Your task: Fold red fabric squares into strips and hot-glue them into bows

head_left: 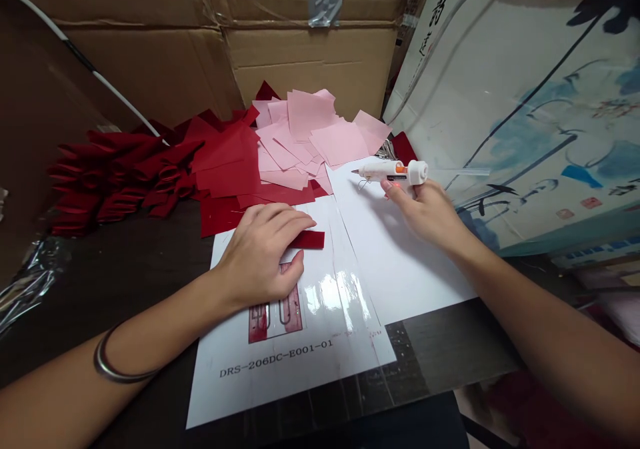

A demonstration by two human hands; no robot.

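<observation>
My left hand (pixel 260 255) lies on a laminated white sheet (pixel 320 342), its fingers over one end of a dark red fabric strip (pixel 310 239). Below that hand, a small red printed pattern (pixel 275 314) sits above the code "DRS-206DC-E001-01". My right hand (pixel 413 202) grips a white glue gun (pixel 385 171) with an orange part, its nozzle pointing left over a plain white sheet (pixel 395 249). Overlapping pink squares (pixel 305 135) and dark red squares (pixel 225 169) lie beyond the sheets, and rows of folded red pieces (pixel 110 175) lie further left.
A dark tabletop (pixel 115 289) carries everything, with crumpled clear plastic (pixel 30 282) at its left. Cardboard boxes (pixel 310 55) stand behind it. A large paper bag (pixel 525 102) with a blue ink painting and a pearl-like cord leans at the right.
</observation>
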